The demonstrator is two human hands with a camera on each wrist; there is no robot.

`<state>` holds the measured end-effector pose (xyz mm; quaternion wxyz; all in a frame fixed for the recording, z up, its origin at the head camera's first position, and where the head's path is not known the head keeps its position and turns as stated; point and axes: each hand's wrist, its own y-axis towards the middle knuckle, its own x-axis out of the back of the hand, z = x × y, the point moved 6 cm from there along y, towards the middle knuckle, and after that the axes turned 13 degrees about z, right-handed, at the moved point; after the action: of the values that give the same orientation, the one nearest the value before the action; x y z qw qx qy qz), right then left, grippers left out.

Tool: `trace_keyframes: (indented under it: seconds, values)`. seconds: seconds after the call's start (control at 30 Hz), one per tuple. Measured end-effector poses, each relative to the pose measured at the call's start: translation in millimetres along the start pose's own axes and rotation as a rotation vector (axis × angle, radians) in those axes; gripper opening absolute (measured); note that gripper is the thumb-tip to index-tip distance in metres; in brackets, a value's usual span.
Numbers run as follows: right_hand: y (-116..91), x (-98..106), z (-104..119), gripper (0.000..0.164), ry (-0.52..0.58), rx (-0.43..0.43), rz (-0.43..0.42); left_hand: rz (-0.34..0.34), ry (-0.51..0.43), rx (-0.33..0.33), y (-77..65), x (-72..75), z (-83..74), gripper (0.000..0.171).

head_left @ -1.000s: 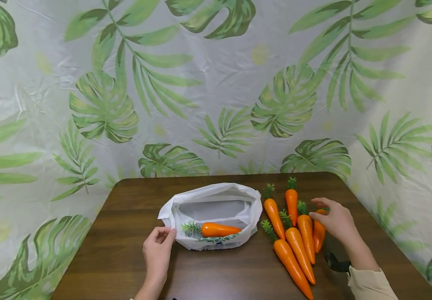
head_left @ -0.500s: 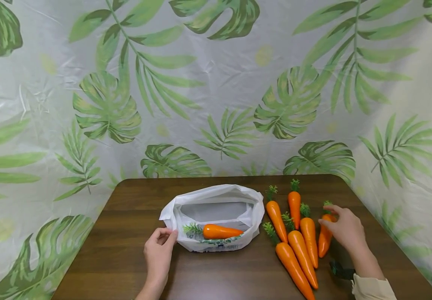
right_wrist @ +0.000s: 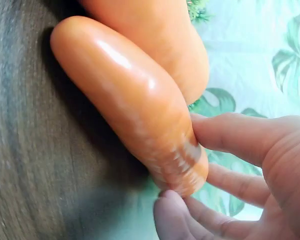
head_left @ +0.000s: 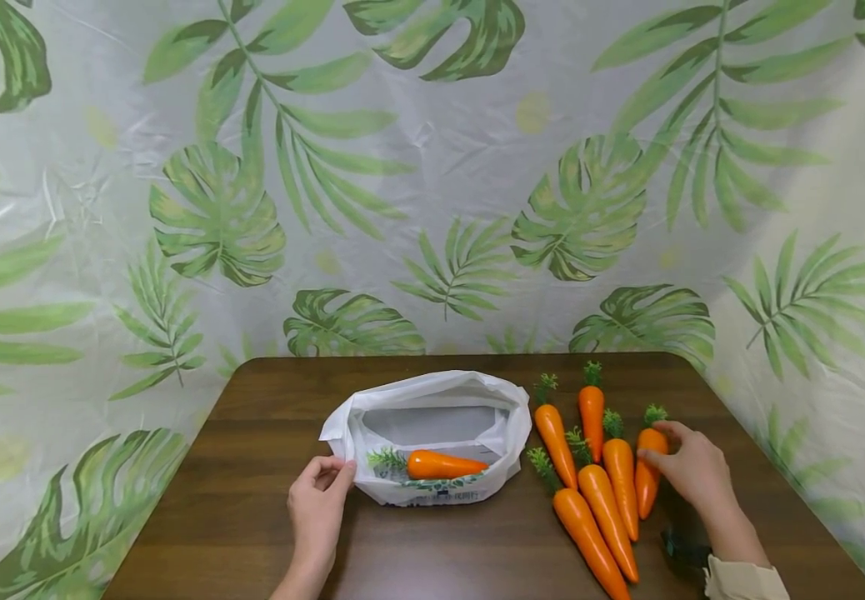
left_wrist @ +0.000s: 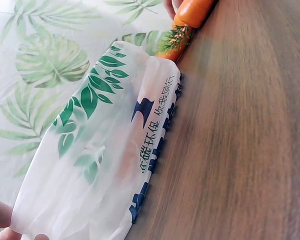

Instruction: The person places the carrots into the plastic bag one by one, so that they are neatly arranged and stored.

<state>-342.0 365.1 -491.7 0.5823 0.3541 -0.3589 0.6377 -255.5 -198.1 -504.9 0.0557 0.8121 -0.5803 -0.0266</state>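
My left hand (head_left: 318,504) pinches the left front edge of a white plastic bag (head_left: 432,495), printed with green leaves and dark lettering. The bag's mouth gapes upward, and one orange carrot (head_left: 443,465) with a green leafy top lies in it. At the right, my right hand (head_left: 702,471) grips the thick upper end of the rightmost carrot (head_left: 648,483), thumb on its left side and fingers on its far right. In the right wrist view this carrot (right_wrist: 120,90) lies close beside another one, its pointed end toward the camera.
Several more carrots (head_left: 590,542) lie side by side between the bag and my right hand, leafy tops pointing away. Everything stands on a dark wooden table (head_left: 275,408). A leaf-patterned curtain (head_left: 447,183) hangs behind the table's far edge.
My right hand has moved right and come down onto the rightmost carrot, which has shifted slightly right from its neighbour. My left hand keeps holding the bag's edge. The head view has shifted slightly.
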Motion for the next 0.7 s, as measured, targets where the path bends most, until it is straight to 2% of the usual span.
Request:
trace_keyframes:
  seconds: [0.23, 0.4, 0.53, 0.7]
  values:
    - [1.9, -6.0, -8.3, 0.079, 0.066, -0.05, 0.061, 0.008, -0.012, 0.014, -0.5, -0.2, 0.5, 0.019]
    - [1.6, -12.1, -11.3, 0.084, 0.212, -0.09, 0.12, 0.007, -0.013, 0.019, -0.3, 0.3, 0.3, 0.018]
    - [-0.2, -14.3, -11.9, 0.084, 0.279, -0.108, 0.13, 0.011, -0.011, 0.012, 0.5, -0.7, 0.0, 0.018]
    - [-2.0, -15.6, -11.9, 0.082, 0.29, -0.114, 0.122, 0.013, -0.011, 0.011, 0.9, -0.1, 1.6, 0.017]
